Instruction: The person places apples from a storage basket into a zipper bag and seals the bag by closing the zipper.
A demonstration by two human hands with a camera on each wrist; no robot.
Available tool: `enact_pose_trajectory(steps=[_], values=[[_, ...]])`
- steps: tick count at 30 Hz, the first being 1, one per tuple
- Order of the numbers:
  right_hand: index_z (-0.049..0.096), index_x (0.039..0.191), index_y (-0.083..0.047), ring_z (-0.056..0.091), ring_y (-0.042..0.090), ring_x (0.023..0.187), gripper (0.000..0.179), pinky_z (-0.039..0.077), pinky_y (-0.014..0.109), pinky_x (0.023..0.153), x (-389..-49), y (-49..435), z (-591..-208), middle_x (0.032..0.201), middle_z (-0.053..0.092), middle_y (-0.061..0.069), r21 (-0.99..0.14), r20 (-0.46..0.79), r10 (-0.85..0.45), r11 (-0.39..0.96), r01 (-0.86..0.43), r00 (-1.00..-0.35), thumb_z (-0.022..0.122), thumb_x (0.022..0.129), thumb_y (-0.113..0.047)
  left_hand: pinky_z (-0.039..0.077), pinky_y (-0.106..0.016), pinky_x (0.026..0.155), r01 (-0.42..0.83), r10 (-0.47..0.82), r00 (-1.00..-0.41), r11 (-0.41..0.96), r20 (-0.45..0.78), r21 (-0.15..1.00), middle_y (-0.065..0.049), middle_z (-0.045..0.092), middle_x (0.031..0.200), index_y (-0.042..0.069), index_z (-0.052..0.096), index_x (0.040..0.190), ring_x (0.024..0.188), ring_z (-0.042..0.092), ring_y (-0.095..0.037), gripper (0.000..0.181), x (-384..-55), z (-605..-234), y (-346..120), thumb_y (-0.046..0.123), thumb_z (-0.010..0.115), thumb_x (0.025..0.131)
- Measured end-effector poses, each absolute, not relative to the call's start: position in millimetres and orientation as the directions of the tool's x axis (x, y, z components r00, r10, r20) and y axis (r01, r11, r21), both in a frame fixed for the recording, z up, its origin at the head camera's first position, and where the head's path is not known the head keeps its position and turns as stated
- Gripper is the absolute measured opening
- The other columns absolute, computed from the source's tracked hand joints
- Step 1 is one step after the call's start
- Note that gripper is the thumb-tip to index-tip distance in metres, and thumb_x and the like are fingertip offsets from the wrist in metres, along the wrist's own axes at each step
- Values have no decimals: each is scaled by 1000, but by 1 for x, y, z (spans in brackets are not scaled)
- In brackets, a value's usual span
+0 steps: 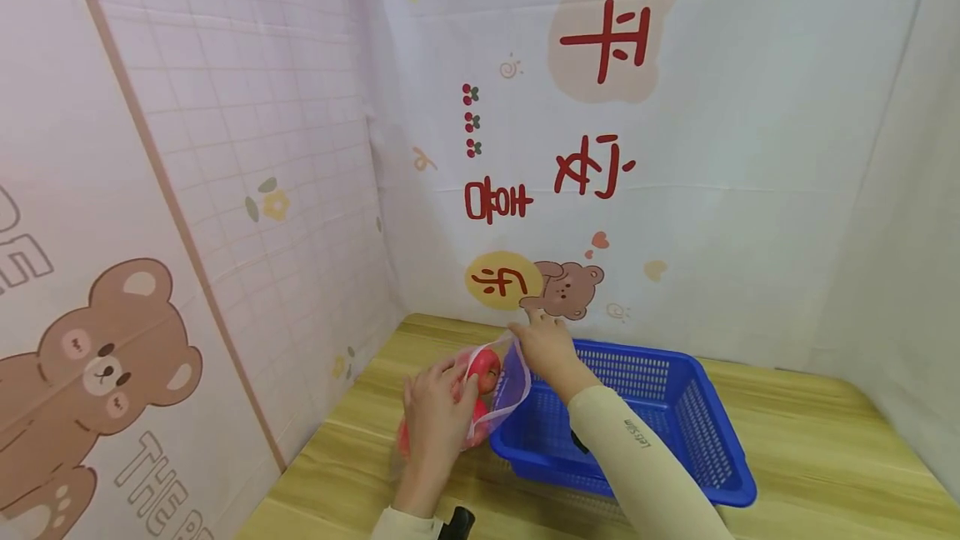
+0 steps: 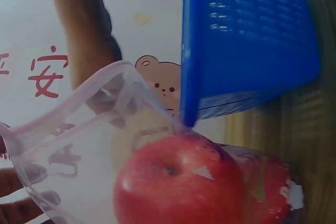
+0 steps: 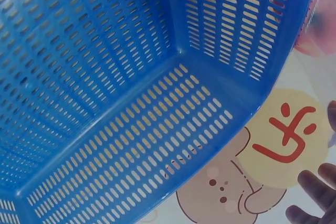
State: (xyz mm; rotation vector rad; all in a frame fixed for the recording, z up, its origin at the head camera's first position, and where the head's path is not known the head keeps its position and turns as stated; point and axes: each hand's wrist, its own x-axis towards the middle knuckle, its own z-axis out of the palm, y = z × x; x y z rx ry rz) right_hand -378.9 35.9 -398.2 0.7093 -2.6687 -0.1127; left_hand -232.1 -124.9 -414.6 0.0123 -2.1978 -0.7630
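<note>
My left hand (image 1: pixel 441 407) grips the side of a sheer plastic bag (image 1: pixel 517 377) with a pale pink rim. Inside it are red apples (image 1: pixel 486 369); one large apple (image 2: pixel 173 182) lies near the mouth in the left wrist view, with more red behind it. At the far edge of the mouth, my right hand (image 1: pixel 551 348) pinches the rim, its other fingers (image 3: pixel 315 190) loosely spread. The bag's mouth stands wide and faces right, towards a blue plastic basket (image 1: pixel 720 432). Part of the bag is hidden behind my left hand.
The blue basket, with slotted walls (image 3: pixel 131 140), stands on the wood-grain table (image 1: pixel 352 448) right of the bag, under my right forearm. A white printed cloth (image 1: pixel 750 190) hangs behind the table, and another cloth wall (image 1: pixel 225 148) rises on the left.
</note>
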Motion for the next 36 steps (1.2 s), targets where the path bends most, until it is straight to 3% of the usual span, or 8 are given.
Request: enact_pose_trajectory(steps=[6,13,17,21,25,31,36], values=[[74,119,-28,60,37,115,25,45,57,96,-379,36,-397,138,54,13,81,367,-428,899,-431,-826,66,95,-27,25,-69,105,297,-140,-632,865,762,405,-13,67,117,6,75,111,114,60,-34,45,-218,-440,-124,37,79,79],[75,118,-28,57,38,119,24,39,61,102,-378,38,-393,137,55,14,10,331,-385,915,-404,-862,65,96,-28,30,-70,100,359,17,-524,911,851,203,-15,61,127,5,70,120,119,56,-33,77,-213,-469,-131,60,81,66],[74,120,-28,56,38,120,25,36,63,103,-376,39,-390,135,56,15,13,312,-381,918,-397,-871,63,97,-28,34,-70,96,352,75,-466,930,881,107,-14,63,123,7,71,118,112,61,-35,61,-217,-476,-138,50,72,76],[74,119,-28,56,37,120,24,36,63,103,-375,39,-388,131,58,15,4,325,-382,916,-402,-865,63,97,-28,41,-70,90,295,94,-412,955,906,36,-13,66,115,10,75,109,105,64,-36,46,-224,-472,-148,46,51,95],[75,116,-29,56,36,120,23,37,63,102,-375,41,-390,130,58,14,1,337,-380,915,-404,-861,64,97,-30,39,-75,88,271,51,-440,959,896,79,-14,66,114,10,74,109,105,64,-37,52,-231,-462,-161,48,39,103],[75,115,-28,56,35,120,22,38,62,101,-374,38,-389,131,59,12,-33,349,-374,911,-410,-859,63,97,-32,32,-76,93,254,-41,-510,947,859,196,-19,67,114,6,73,110,105,63,-40,31,-241,-443,-185,30,62,93],[75,113,-21,57,34,120,21,40,60,100,-372,34,-385,133,59,11,-64,386,-393,891,-449,-835,61,98,-30,25,-76,100,228,-101,-556,936,825,267,-20,66,118,4,75,109,108,62,-44,29,-253,-428,-204,26,64,94]])
